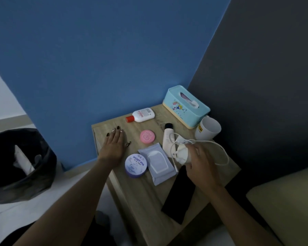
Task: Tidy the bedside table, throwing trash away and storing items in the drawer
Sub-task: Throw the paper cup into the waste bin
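- Right hand (201,162): fingers curled round white charger (182,154); its cable (222,155) loops loose beyond my knuckles.
- Left hand (114,146): flat, fingers spread, resting on bedside table (167,201), holding nothing.
- Step: storing charger, I judge. Next: gather cable, open drawer, unseen here.

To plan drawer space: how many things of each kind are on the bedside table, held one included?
Squeeze containers: 2, red-capped bottle, black-capped tube
Round jars: 2, pink jar, purple jar
Tissue box: 1
Wipes pack: 1
Cup: 1
Black flat device: 1
Charger with cable, in right hand: 1
Total: 9
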